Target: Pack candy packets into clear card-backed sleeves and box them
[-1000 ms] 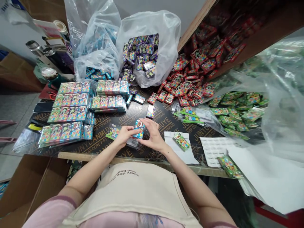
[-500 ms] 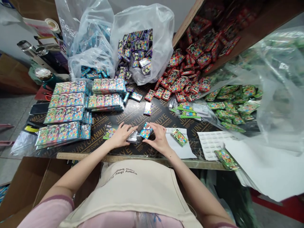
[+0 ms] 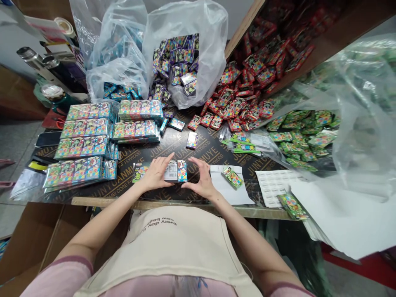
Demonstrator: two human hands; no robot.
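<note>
A short row of small packets lies on the dark plywood table, close to its front edge. The row's right end is a blue packet; beside it is a packet with a white label side. My left hand curls over the row's left end. My right hand cups the blue packet between thumb and forefinger. Both hands press the row from opposite sides. A green packet lies just left of my left hand.
Wrapped bundles are stacked at the left. Behind are plastic bags of blue packets and purple packets, a red pile and a green pile. A single purple packet, a green packet on white paper and a label sheet lie nearby.
The blue packet was lifted in both hands; it has come down onto the table and now stands at the right end of the row. The hands moved apart to the row's ends.
</note>
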